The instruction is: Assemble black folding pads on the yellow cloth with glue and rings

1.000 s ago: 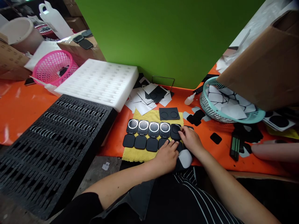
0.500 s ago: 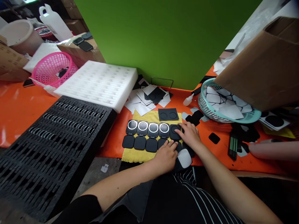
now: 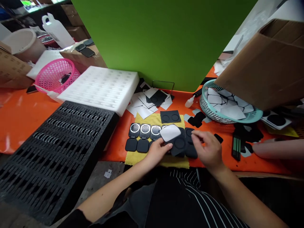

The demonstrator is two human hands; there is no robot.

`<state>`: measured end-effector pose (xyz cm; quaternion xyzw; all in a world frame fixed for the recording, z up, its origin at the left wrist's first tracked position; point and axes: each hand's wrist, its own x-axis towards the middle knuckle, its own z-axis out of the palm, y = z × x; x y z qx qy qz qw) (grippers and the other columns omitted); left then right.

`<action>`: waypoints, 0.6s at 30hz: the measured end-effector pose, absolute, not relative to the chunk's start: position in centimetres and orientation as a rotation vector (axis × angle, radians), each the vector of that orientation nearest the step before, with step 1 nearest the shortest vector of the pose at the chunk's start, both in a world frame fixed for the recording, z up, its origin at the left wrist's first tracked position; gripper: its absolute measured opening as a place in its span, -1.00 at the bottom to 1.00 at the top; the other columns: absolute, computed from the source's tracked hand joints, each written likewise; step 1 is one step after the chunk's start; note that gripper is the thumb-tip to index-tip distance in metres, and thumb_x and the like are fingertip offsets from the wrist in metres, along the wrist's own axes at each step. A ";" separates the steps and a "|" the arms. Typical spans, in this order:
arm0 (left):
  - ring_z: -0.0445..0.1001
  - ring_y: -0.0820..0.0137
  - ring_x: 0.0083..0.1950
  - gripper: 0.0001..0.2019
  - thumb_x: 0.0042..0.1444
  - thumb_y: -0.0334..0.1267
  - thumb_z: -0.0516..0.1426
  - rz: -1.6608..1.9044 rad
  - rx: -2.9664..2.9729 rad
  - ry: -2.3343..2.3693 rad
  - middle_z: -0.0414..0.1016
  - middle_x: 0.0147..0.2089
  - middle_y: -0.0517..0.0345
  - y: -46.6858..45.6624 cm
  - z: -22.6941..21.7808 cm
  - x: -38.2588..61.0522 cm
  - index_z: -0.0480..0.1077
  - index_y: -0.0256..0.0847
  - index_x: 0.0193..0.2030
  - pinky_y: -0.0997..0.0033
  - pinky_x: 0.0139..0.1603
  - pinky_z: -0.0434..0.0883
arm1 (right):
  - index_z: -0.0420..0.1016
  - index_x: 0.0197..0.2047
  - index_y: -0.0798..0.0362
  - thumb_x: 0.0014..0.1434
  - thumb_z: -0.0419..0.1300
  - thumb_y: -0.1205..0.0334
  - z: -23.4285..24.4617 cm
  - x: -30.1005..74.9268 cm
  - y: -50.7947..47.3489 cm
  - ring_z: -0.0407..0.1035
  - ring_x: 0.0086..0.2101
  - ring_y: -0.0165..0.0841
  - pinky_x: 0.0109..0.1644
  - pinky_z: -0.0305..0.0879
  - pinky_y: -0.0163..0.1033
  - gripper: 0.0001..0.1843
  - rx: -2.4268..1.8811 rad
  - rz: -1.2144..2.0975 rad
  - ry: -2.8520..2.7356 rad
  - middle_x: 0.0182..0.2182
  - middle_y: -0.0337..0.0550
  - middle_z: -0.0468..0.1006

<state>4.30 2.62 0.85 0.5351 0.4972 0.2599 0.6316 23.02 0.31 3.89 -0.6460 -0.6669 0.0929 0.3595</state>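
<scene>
Now the left hand (image 3: 157, 152) is nearly closed, with its thumb over the edge of a dark sheet (image 3: 178, 144) that has a ring on it. The sheet is above the yellow cloth (image 3: 133, 159), next to a white piece (image 3: 170, 132) with round corners. The right hand (image 3: 209, 150) is curled, thumb near its fingertips, close to the last black case (image 3: 189, 132) in the row. It's hard to tell if those fingers hold anything. Silver rings (image 3: 135, 128) sit in cases to the left.
</scene>
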 end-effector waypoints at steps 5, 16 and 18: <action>0.43 0.49 -0.39 -0.68 -0.06 -0.14 0.18 0.641 0.571 0.945 0.44 -0.37 0.08 2.6 2.1 4.5 0.37 -0.34 -0.22 0.54 -0.36 0.35 | 0.40 -0.05 -0.06 0.11 0.06 0.18 3.4 20.1 -1.3 0.28 -0.05 -0.21 0.08 0.09 0.01 -0.68 -1.567 0.390 -2.016 -0.09 -0.16 0.46; 0.43 0.32 -0.21 -0.68 0.00 -0.07 0.11 0.638 1.177 0.891 0.50 -0.25 0.05 2.1 2.3 5.6 0.45 -0.32 -0.26 0.39 -0.14 0.33 | 0.51 -0.20 -0.06 0.14 0.01 0.12 3.8 22.5 -1.5 0.41 -0.19 -0.25 0.09 0.15 -0.01 -0.72 -1.626 0.967 -1.705 -0.24 -0.19 0.55; 0.42 0.31 -0.21 -0.66 0.01 -0.05 0.10 0.592 1.268 0.891 0.50 -0.27 0.07 2.7 2.4 6.6 0.44 -0.32 -0.26 0.40 -0.17 0.33 | 0.53 -0.28 -0.01 0.09 0.06 0.09 4.0 25.3 -1.7 0.43 -0.25 -0.22 -0.02 0.26 -0.03 -0.73 -1.769 0.835 -1.554 -0.30 -0.14 0.56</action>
